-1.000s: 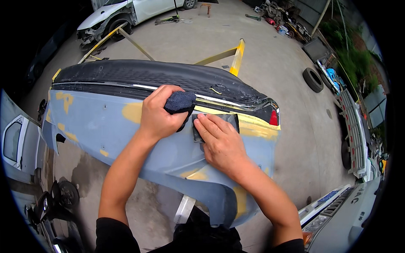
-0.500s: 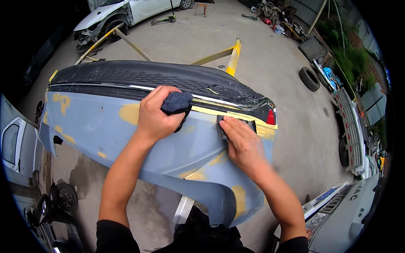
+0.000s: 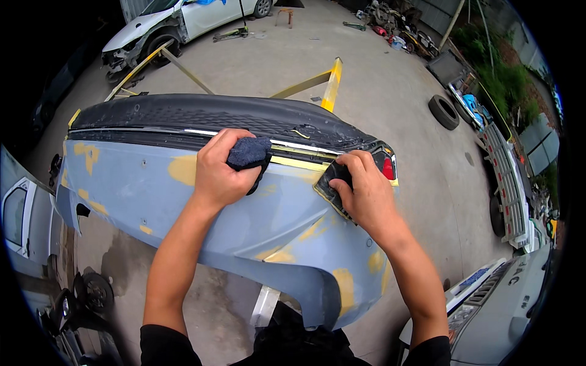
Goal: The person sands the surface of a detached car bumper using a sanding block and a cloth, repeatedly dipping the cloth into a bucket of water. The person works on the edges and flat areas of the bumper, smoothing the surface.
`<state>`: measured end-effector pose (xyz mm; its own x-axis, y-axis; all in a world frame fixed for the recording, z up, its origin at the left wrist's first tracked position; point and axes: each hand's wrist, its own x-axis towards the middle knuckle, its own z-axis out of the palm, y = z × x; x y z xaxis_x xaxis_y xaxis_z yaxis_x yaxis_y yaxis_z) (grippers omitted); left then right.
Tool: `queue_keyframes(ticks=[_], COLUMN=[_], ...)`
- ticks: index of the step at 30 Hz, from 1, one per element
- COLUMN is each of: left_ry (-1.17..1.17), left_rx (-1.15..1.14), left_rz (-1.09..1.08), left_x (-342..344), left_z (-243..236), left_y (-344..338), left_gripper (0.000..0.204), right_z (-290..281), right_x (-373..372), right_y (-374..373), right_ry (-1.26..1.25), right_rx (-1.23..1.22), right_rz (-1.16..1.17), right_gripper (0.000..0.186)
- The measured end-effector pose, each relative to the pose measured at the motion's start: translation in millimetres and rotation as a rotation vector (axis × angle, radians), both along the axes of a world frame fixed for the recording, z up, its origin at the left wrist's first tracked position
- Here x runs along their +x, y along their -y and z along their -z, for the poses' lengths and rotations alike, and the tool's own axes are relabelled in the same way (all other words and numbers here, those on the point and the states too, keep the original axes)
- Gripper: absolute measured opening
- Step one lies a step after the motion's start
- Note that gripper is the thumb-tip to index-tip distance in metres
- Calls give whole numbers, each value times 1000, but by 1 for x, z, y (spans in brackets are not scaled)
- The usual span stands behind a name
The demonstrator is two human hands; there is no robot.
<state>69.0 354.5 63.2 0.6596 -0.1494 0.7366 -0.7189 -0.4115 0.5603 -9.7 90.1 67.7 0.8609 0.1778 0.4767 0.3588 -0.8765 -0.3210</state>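
Observation:
A car bumper [image 3: 244, 210] lies across the view, grey with yellow filler patches and a black textured strip on its far side. My left hand [image 3: 221, 177] is closed around a bunched dark blue cloth [image 3: 249, 152], resting near the bumper's trim line. Further right, my right hand [image 3: 371, 189] grips a dark sheet of sandpaper [image 3: 332, 186] between thumb and fingers. The sheet sits tilted over the bumper's right end, beside the yellow masking tape [image 3: 299, 163] and a red reflector [image 3: 388, 169]. Part of the bumper's right end is hidden by the sheet and hand.
Yellow stand legs [image 3: 332, 85] rise beyond the bumper, which rests on a frame with a pale leg [image 3: 265, 305] near me. A white car [image 3: 201, 21] stands at the far left. To the right are a loose tyre [image 3: 444, 112] and a white vehicle [image 3: 500, 305].
My right hand has lifted from lying flat on the sandpaper to pinching it, and more of the sheet shows. My left hand with the cloth has barely shifted.

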Motion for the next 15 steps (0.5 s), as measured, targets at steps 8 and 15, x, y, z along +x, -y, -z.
queue_keyframes(ticks=[8, 15], left_ry=[37, 34], left_rx=[-2, -3], left_rz=[-17, -17], left_x=[-1, -3], left_z=[0, -3], left_y=[-2, 4], left_gripper=[26, 26], right_z=[-3, 14], right_x=[-13, -5], right_y=[5, -11], right_ry=[-50, 170], right_rx=[-145, -227], right_rz=[-141, -309], right_gripper=[49, 42])
